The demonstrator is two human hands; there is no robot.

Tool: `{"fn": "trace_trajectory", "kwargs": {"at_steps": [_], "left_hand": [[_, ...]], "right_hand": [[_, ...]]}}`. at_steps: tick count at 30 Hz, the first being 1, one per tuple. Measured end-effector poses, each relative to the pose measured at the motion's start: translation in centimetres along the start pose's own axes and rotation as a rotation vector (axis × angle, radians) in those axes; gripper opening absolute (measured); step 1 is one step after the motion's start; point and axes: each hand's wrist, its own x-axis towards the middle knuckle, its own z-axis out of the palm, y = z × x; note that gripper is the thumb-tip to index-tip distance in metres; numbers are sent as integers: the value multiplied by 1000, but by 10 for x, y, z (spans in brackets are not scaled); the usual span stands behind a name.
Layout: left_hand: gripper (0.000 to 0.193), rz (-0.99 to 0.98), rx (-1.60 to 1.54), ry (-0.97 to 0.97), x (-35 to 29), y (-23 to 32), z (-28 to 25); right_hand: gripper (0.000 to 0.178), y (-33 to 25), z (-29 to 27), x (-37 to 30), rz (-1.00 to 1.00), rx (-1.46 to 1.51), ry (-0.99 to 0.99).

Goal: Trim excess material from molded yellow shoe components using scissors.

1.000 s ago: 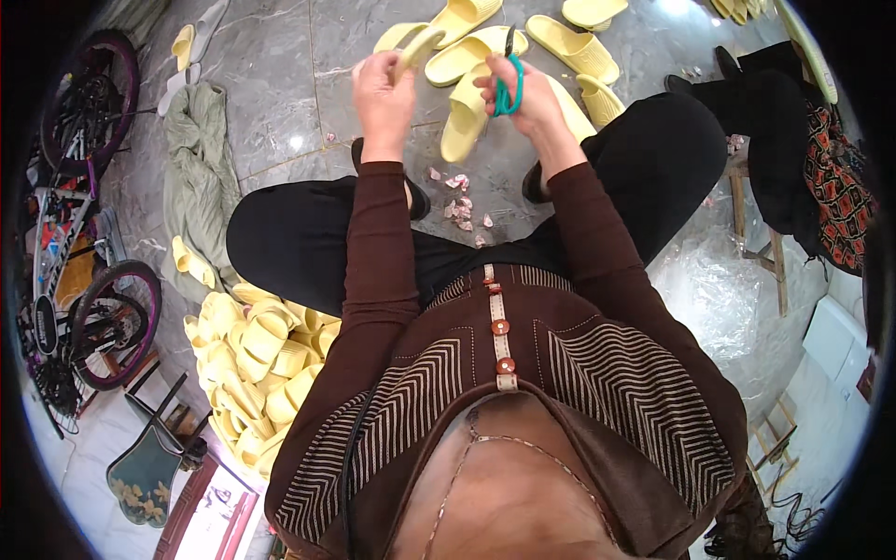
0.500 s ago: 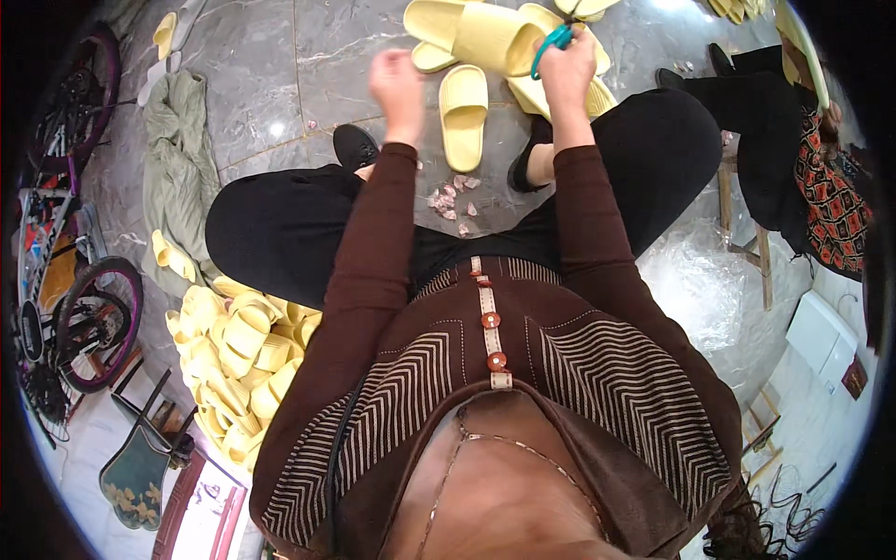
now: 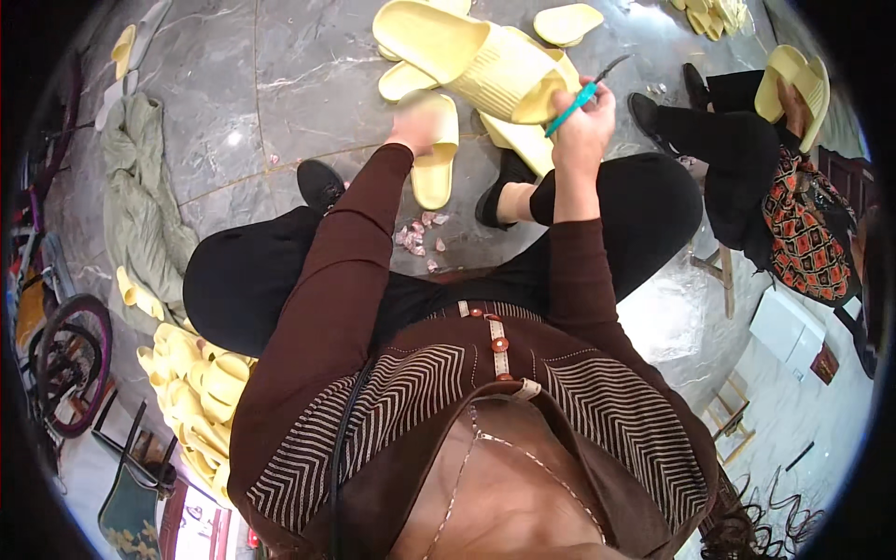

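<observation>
My right hand is closed around a teal-handled tool, which looks like small scissors with a dark, narrow tip. The same hand grips the end of a large yellow slipper, raised off the floor and stretching away to the left. My left hand is smeared by motion over the upper part of another yellow slipper on the floor; whether it touches that slipper is unclear. More yellow slippers lie beneath the raised one, including one beside my right foot.
Small pinkish scraps lie between my feet. A heap of yellow slippers is at my left, near a greenish-grey cloth and a bicycle. At right, another person's hand holds yellow slippers.
The raised slipper and my right hand have come nearer, and the tool has turned. My left hand has moved down to the slipper on the floor. The view has shifted.
</observation>
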Motion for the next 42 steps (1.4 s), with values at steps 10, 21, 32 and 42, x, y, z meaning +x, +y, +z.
{"fn": "trace_trajectory", "kwargs": {"at_steps": [10, 21, 32, 42], "left_hand": [[66, -393, -281, -67, 6, -51, -109], [57, -317, -165, 427, -57, 8, -211], [57, -147, -498, 1030, -83, -43, -252], [53, -57, -1556, 452, -117, -23, -261]], "right_hand": [[42, 1, -31, 24, -53, -318, -27], [41, 29, -6, 10, -70, -276, -56], [37, 10, -6, 3, -69, 288, -230], [35, 26, 0, -16, 4, 318, -324]]}}
